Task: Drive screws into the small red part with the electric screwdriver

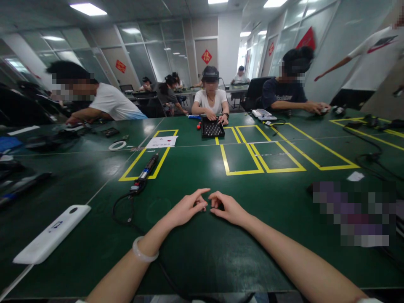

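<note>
My left hand is over the green table, its index finger stretched out and its thumb apart from it. Facing it, my right hand has loosely bent fingers, with a gap between thumb and index finger. The fingertips of both hands are close together, and I cannot tell whether they touch. Nothing shows in either hand. A pale bangle circles my left wrist. Nearest to my left hand lies an electric screwdriver, with its black cable curling back towards me.
A white power strip lies at left. Yellow tape outlines mark the table; a paper sheet and white ring lie beyond. Across the table, a person handles a black tray. Other people work on both sides.
</note>
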`<state>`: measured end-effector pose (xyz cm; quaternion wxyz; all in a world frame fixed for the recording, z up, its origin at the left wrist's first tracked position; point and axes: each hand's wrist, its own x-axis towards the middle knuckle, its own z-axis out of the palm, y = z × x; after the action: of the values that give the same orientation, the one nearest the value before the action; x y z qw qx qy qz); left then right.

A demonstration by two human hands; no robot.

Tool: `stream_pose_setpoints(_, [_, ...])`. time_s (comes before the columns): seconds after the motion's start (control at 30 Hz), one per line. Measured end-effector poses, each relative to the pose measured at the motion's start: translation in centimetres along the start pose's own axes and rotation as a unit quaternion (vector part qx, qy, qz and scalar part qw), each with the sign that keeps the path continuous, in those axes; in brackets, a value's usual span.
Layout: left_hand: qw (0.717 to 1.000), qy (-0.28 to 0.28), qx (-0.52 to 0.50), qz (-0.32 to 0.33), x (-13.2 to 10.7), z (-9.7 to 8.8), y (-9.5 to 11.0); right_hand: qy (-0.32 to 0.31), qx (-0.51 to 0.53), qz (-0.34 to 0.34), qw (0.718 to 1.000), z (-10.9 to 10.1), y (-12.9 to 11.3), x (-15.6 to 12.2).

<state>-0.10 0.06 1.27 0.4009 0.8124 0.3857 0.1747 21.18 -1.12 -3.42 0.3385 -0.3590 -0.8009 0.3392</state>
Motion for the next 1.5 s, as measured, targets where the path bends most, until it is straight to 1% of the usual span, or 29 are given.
stream_pose_setpoints(0.07, [0.999, -0.035, -0.034, 0.002, 0.0, 0.8, 0.4, -0.016, -0.012, -0.017, 1.000, 0.1, -0.3, -0.1])
stream_pose_setpoints(0.13, [0.997, -0.049, -0.053, 0.002, 0.0, 1.2, 0.4, -0.031, -0.025, -0.028, 0.999, 0.2, -0.5, -0.1])
stream_pose_setpoints(0.27, [0.994, -0.055, -0.093, -0.012, 0.0, 1.2, 0.0, -0.032, -0.027, -0.025, 0.999, 0.2, -0.9, -0.1])
stream_pose_setpoints(0.37, [0.994, -0.033, -0.100, -0.021, 0.1, 1.1, -0.2, -0.010, -0.012, -0.009, 1.000, 0.0, -0.8, -0.1])
stream_pose_setpoints(0.47, [0.998, 0.018, -0.061, -0.010, 0.1, 0.9, 0.1, 0.013, -0.001, 0.018, 1.000, -0.1, -0.5, 0.0])
stream_pose_setpoints(0.53, [0.999, 0.040, -0.024, 0.007, 0.1, 0.8, 0.6, 0.021, 0.010, 0.034, 0.999, -0.2, -0.2, 0.0])
stream_pose_setpoints(0.67, [0.997, 0.043, 0.052, 0.042, -0.1, 0.9, 1.1, 0.027, 0.045, 0.048, 0.997, -0.2, 0.1, 0.0])
stream_pose_setpoints(0.77, [0.993, 0.045, 0.099, 0.042, -0.1, 1.2, 0.8, 0.011, 0.033, 0.048, 0.998, -0.3, 0.0, 0.1])
stream_pose_setpoints(0.93, [0.990, 0.050, 0.123, 0.048, -0.1, 1.5, 0.2, -0.007, 0.017, 0.049, 0.999, -0.3, 0.0, 0.1])
stream_pose_setpoints(1.0, [0.989, 0.050, 0.130, 0.050, -0.1, 1.6, 0.1, -0.005, 0.042, 0.054, 0.998, -0.3, 0.1, 0.0])
stream_pose_setpoints(1.1, [0.989, 0.056, 0.133, 0.045, -0.1, 1.5, 0.0, 0.015, 0.104, 0.060, 0.993, -0.2, 0.2, 0.0])
stream_pose_setpoints(1.17, [0.989, 0.060, 0.129, 0.040, -0.1, 1.3, -0.2, 0.020, 0.131, 0.054, 0.990, -0.2, 0.1, -0.1])
stream_pose_setpoints(1.33, [0.990, 0.059, 0.120, 0.040, -0.1, 1.1, 0.0, 0.022, 0.130, 0.036, 0.991, -0.3, -0.3, 0.0])
stream_pose_setpoints(1.43, [0.989, 0.060, 0.133, 0.040, 0.0, 0.5, 0.0, 0.034, 0.119, 0.039, 0.992, -0.4, -0.2, 0.1])
stream_pose_setpoints(1.5, [0.982, 0.084, 0.165, 0.029, 0.1, -0.6, -0.8, 0.044, 0.113, 0.048, 0.991, -0.4, 0.1, 0.1])
